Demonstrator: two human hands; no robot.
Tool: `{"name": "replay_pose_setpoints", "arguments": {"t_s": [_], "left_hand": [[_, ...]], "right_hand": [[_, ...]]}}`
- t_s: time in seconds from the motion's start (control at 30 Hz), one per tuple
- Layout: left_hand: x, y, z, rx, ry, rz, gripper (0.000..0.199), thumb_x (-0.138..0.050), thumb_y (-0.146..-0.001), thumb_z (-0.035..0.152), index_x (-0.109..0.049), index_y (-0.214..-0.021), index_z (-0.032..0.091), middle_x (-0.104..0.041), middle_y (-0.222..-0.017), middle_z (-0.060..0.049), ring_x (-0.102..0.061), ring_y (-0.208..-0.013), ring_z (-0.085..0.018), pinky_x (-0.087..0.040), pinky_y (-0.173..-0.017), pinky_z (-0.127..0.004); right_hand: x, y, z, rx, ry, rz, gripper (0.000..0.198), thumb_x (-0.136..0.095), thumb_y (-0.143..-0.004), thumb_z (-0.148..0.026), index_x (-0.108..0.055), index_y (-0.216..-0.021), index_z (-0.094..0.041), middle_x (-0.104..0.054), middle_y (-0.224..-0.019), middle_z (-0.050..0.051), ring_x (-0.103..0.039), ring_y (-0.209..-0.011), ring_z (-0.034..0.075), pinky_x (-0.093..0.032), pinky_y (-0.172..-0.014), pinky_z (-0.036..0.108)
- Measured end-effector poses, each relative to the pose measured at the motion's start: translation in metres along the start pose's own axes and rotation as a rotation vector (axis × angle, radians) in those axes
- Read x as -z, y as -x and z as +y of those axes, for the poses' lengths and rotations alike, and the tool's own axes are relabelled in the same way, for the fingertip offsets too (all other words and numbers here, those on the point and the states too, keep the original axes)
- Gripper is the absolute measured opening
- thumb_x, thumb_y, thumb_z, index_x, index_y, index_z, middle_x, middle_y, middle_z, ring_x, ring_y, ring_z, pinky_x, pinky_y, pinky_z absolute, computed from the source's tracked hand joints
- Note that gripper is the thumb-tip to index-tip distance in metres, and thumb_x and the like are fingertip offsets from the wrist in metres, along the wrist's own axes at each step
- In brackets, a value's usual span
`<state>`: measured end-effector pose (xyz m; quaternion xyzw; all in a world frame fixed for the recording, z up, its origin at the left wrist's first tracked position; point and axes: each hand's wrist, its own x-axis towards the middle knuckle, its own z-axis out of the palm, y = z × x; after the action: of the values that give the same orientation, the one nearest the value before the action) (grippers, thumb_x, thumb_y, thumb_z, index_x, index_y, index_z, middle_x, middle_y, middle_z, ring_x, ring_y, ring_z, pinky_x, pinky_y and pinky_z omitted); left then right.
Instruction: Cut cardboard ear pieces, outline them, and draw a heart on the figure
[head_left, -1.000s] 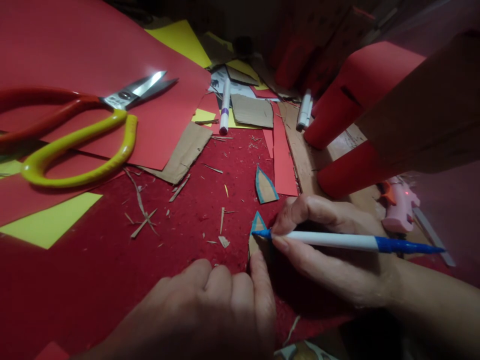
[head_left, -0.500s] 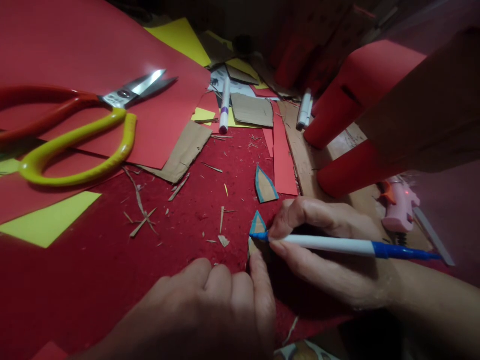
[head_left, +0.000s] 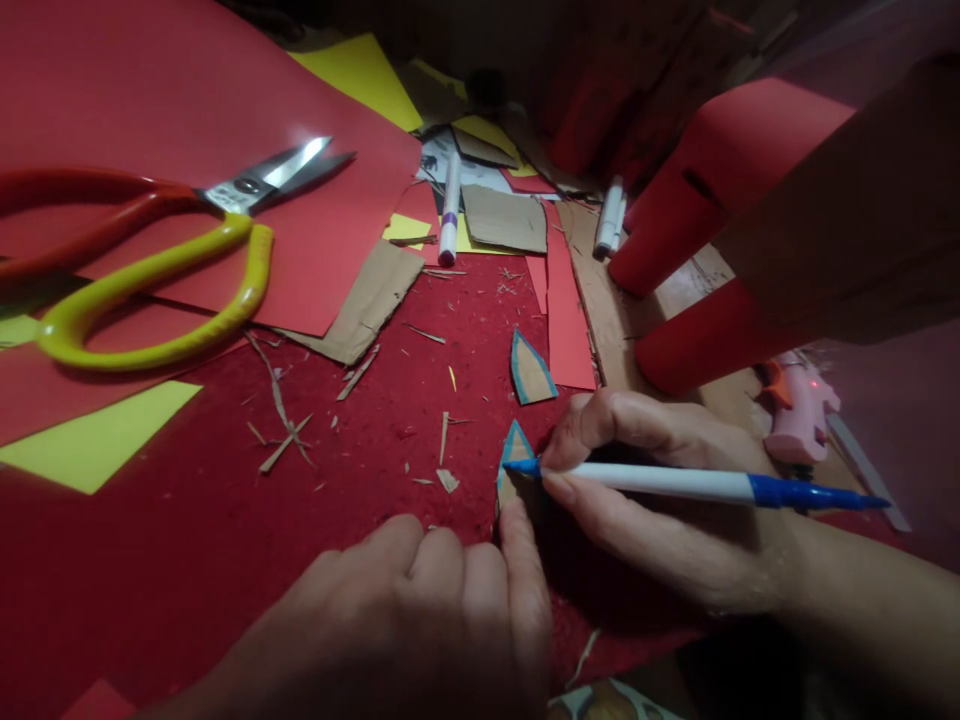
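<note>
A small pointed cardboard piece (head_left: 512, 485) with a blue line along its edges lies on the red surface (head_left: 360, 450). My left hand (head_left: 450, 600) is curled, its index fingertip pressing down on the lower part of this piece and hiding it. In a pinch, my right hand (head_left: 637, 470) holds a white and blue marker (head_left: 667, 483), whose blue tip touches or hovers just over the piece near its left edge. Just beyond lies a second pointed cardboard piece (head_left: 533, 372), outlined in blue all around.
Large scissors (head_left: 247, 190) with red and yellow handles rest on red paper (head_left: 352, 180) at left. Cardboard scraps (head_left: 506, 220) and a white marker (head_left: 450, 210) lie farther back. Red tubes (head_left: 690, 335) and a pink glue gun (head_left: 799, 415) are at right.
The marker tip has shifted slightly right and up from the piece's left edge. My right hand rose a little with it; my left hand stays put.
</note>
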<state>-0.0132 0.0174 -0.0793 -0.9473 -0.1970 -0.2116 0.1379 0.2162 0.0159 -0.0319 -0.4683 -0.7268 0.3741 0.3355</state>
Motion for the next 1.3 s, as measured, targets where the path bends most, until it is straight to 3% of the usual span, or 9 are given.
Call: {"name": "replay_pose_setpoints", "arguments": {"t_s": [0.13,0.33,0.43,0.57,0.77,1.0,1.17,1.3], "left_hand": [[-0.001,0.002,0.000,-0.008,0.028,0.030,0.019,-0.070,-0.091,0.014,-0.085,-0.102,0.018,-0.063,-0.053,0.009,-0.052,-0.037,-0.014,-0.047,-0.034,-0.029],[-0.005,-0.003,-0.001,-0.005,0.014,0.041,0.027,-0.071,-0.084,0.016,-0.088,-0.105,0.013,-0.062,-0.051,0.007,-0.052,-0.034,-0.014,-0.046,-0.030,-0.029],[-0.003,-0.003,-0.001,-0.006,0.014,0.061,0.022,-0.071,-0.085,0.016,-0.087,-0.100,0.014,-0.062,-0.052,0.008,-0.051,-0.034,-0.014,-0.045,-0.030,-0.030],[-0.006,0.007,0.004,0.007,0.018,0.054,0.021,-0.069,-0.093,0.021,-0.085,-0.107,0.023,-0.064,-0.058,0.006,-0.054,-0.045,-0.016,-0.053,-0.044,-0.031],[-0.022,0.022,0.019,0.052,0.026,0.048,0.029,-0.067,-0.095,0.044,-0.082,-0.115,0.029,-0.068,-0.073,-0.002,-0.064,-0.071,-0.026,-0.064,-0.073,-0.042],[-0.039,0.021,0.027,0.054,0.013,0.031,0.036,-0.066,-0.093,0.052,-0.083,-0.115,0.029,-0.067,-0.074,-0.003,-0.066,-0.076,-0.028,-0.065,-0.077,-0.044],[-0.043,0.021,0.030,0.056,0.005,0.020,0.041,-0.066,-0.093,0.055,-0.084,-0.117,0.028,-0.068,-0.073,-0.004,-0.066,-0.076,-0.028,-0.066,-0.077,-0.045],[-0.041,0.023,0.035,0.052,0.003,0.010,0.044,-0.066,-0.092,0.058,-0.084,-0.118,0.027,-0.068,-0.072,-0.004,-0.067,-0.075,-0.029,-0.066,-0.076,-0.046]], "right_hand": [[0.003,-0.003,-0.001,0.023,-0.045,-0.096,0.018,-0.076,-0.093,-0.010,-0.067,-0.088,-0.024,-0.076,-0.072,0.000,-0.069,-0.056,0.014,-0.055,-0.049,0.021],[-0.001,-0.003,-0.007,-0.077,0.044,0.055,0.016,-0.076,-0.091,-0.007,-0.069,-0.087,-0.020,-0.078,-0.071,0.000,-0.068,-0.055,0.011,-0.054,-0.051,0.018],[-0.002,-0.001,-0.002,0.001,0.007,0.029,0.017,-0.074,-0.091,-0.005,-0.069,-0.089,-0.021,-0.076,-0.071,-0.001,-0.066,-0.054,0.010,-0.052,-0.049,0.017],[0.000,-0.002,0.001,0.042,-0.027,-0.053,0.017,-0.078,-0.091,-0.009,-0.068,-0.086,-0.021,-0.076,-0.071,0.000,-0.069,-0.056,0.012,-0.055,-0.049,0.018],[0.000,-0.004,-0.006,-0.026,0.025,0.067,0.015,-0.077,-0.090,-0.008,-0.069,-0.087,-0.020,-0.077,-0.070,-0.001,-0.066,-0.053,0.009,-0.052,-0.049,0.015],[0.002,-0.004,0.002,0.072,-0.040,-0.092,0.016,-0.078,-0.091,-0.009,-0.068,-0.088,-0.021,-0.075,-0.069,0.000,-0.067,-0.054,0.013,-0.054,-0.047,0.020],[0.000,-0.004,-0.007,-0.077,0.027,0.038,0.017,-0.076,-0.090,-0.007,-0.068,-0.084,-0.021,-0.078,-0.070,0.001,-0.068,-0.055,0.011,-0.055,-0.051,0.017],[-0.003,0.000,-0.007,-0.043,0.031,0.066,0.016,-0.075,-0.091,-0.007,-0.069,-0.087,-0.021,-0.076,-0.070,-0.001,-0.066,-0.054,0.010,-0.052,-0.050,0.016]]}}
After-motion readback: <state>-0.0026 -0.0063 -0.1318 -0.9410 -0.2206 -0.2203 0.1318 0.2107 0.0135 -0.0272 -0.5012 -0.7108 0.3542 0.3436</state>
